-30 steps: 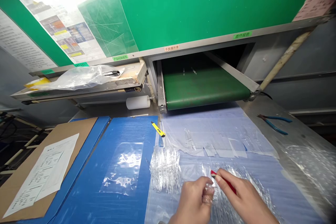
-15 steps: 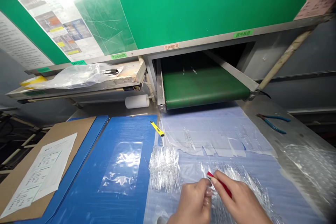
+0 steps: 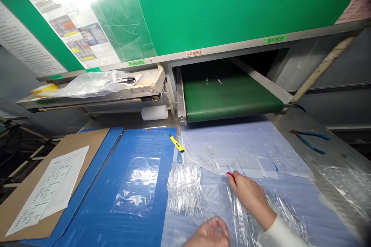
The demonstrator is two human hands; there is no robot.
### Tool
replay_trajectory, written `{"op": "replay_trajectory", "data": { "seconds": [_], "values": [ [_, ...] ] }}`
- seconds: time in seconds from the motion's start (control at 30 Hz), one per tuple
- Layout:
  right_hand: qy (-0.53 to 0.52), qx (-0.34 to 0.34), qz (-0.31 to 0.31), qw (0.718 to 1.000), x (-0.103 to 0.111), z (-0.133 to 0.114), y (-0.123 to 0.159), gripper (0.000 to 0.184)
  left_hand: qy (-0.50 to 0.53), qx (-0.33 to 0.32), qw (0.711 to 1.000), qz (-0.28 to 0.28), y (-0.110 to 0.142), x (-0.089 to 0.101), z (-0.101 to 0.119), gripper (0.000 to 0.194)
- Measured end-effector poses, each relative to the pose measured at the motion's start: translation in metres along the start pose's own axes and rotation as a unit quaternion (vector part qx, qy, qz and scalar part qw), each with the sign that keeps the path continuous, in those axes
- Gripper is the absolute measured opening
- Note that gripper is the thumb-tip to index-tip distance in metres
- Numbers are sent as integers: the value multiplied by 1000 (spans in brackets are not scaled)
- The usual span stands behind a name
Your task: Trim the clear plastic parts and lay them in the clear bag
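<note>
My right hand (image 3: 247, 195) grips a red marker (image 3: 231, 176), with its tip down near the edge of a clear plastic sheet (image 3: 246, 154). My left hand (image 3: 210, 233) sits low at the bottom of the view, fingers curled, and anything inside them is hidden. Between my hands, a heap of clear plastic strips (image 3: 242, 216) lies on a pale blue plastic sheet (image 3: 203, 200). A bundle of clear moulded pieces (image 3: 184, 189) lies to the left of both hands.
A yellow utility knife (image 3: 176, 143) lies on a blue board (image 3: 142, 200), which also holds a clear bag (image 3: 136, 187). Ahead runs a green conveyor belt (image 3: 232, 98). Blue-handled pliers (image 3: 310, 141) lie at right, above bubble wrap (image 3: 344, 189).
My right hand has moved forward and away from my left hand, taking the red marker to the sheet's edge. My left hand has dropped toward the bottom of the view.
</note>
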State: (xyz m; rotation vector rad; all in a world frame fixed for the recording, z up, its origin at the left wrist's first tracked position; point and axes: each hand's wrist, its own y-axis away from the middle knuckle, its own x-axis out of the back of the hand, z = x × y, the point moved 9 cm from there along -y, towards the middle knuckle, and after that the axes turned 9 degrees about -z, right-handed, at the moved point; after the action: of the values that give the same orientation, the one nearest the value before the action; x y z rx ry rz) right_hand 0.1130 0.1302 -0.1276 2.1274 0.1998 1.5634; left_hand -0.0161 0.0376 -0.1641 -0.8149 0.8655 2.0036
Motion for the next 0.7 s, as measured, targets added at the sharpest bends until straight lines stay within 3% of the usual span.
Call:
{"op": "replay_trajectory", "data": {
  "seconds": [0.1, 0.17, 0.3, 0.43, 0.57, 0.7],
  "values": [
    [1, 7, 1, 1000, -3, -2, -6, 41, -98, 83, 991, 34, 3, 16, -23, 50],
    [-4, 5, 4, 1000, 0, 0, -5, 42, -181, 101, 975, 80, -1, 27, -21, 45],
    [-31, -8, 12, 999, 13, 11, 3, 42, -324, 81, 926, 177, -23, 36, 6, 25],
    [-69, -2, 11, 998, 17, 27, 18, 41, -459, 22, 851, 255, -46, 33, 35, 2],
    [-154, 11, 13, 988, 7, 50, 34, 39, -528, 21, 801, 281, -56, 27, 38, 19],
    [-229, 19, 39, 972, 3, 64, 45, 38, -544, 28, 788, 288, -57, 26, 34, 23]
  ]
}}
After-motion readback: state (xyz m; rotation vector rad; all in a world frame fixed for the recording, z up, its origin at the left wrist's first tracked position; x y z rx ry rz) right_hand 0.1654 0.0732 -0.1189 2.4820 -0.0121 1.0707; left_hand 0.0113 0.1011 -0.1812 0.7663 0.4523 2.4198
